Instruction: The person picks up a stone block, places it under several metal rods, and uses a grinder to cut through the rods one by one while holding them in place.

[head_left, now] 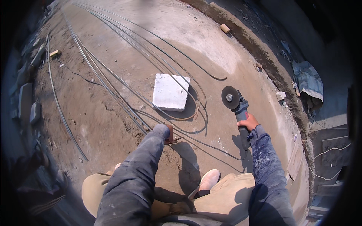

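Observation:
My right hand [249, 122] is wrapped round the body of an angle grinder [241, 113]. The dark cutting disc [230, 97] points up and away from me, clear of the rods. Low over the ground, my left hand [169, 134] curls among long thin metal rods [130, 112], seemingly gripping one; its sleeve hides much of the grip. Just beyond it sits a white block [169, 92], with a rod lying across its top. Several rods end in bends beside the block.
A single rod [60, 103] lies on the dirt at left, near a small yellowish block [55, 53]. Along the right runs a raised edge [264, 60], with a crumpled sack [309, 81] and a pale cable [328, 150] beyond. My shoe [209, 179] is close in front.

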Available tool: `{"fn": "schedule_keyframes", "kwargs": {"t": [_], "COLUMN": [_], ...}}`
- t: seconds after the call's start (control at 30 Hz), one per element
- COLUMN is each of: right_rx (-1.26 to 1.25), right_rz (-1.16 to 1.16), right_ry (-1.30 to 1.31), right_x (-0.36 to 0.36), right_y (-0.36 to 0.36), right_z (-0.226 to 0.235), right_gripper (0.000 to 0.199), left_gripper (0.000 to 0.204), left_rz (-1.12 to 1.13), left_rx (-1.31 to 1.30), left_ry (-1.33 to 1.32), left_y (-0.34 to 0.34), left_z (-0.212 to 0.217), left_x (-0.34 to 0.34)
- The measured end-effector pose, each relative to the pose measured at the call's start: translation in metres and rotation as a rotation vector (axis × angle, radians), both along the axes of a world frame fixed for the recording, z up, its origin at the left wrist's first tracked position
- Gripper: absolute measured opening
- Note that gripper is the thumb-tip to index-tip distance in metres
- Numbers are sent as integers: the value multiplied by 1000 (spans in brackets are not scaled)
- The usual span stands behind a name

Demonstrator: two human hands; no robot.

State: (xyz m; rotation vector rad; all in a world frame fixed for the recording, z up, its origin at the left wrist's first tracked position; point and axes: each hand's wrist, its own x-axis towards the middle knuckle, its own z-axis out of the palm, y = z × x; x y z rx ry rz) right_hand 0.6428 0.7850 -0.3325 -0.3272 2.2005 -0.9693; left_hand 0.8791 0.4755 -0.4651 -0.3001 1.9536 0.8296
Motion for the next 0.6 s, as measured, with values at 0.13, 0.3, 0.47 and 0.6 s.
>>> {"fn": "schedule_keyframes", "kwargs": {"t": [0.13,0.3,0.47,0.6], "right_rx": [22,43,95,127], "right_rz": [-16,-31,12,30], "right_ry": [-29,-19,10,12], "right_x": [1,0,-7,-1], "right_y": [3,8,13,18], "right_z": [-2,-5,-18,-21], "right_gripper": [38,36,38,39], "left_gripper": [20,19,32,45], "left_rz": [1,331,729,1328], "left_rx": [54,158,139,503], "left_ry": [-240,175,562,550], "left_y": [-19,-36,2,33], "left_z": [-7,-12,-21,-46], "left_x": [6,-27,-93,-124]}}
